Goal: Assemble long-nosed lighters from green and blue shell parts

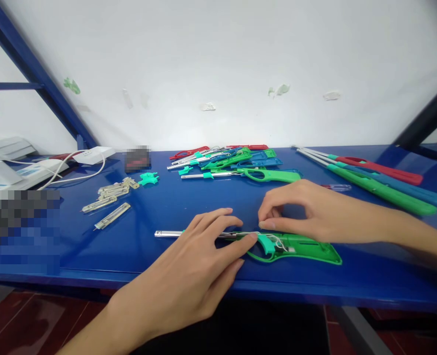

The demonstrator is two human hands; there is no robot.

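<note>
A green gas lighter (314, 250) lies opened on the table, its inside facing up. It has a silver metal tube, white wires and a teal trigger (266, 244). My left hand (189, 266) is laid over the tube, gripping the lighter between thumb and fingers. Its thumb tip presses by the wires near the trigger. At the far edge of the green casing, my right hand (307, 212) is curled with thumb and forefinger drawn together. Whatever may be between those fingertips is hidden.
Behind are several opened lighters (270, 175) in green, blue and red. Closed lighters (381, 187) lie at right, near a small clear-handled tool (337, 187). Transparent fuel tanks (113, 216) and teal triggers (149, 178) lie at left, with a white cable and power strip (94, 154) beyond.
</note>
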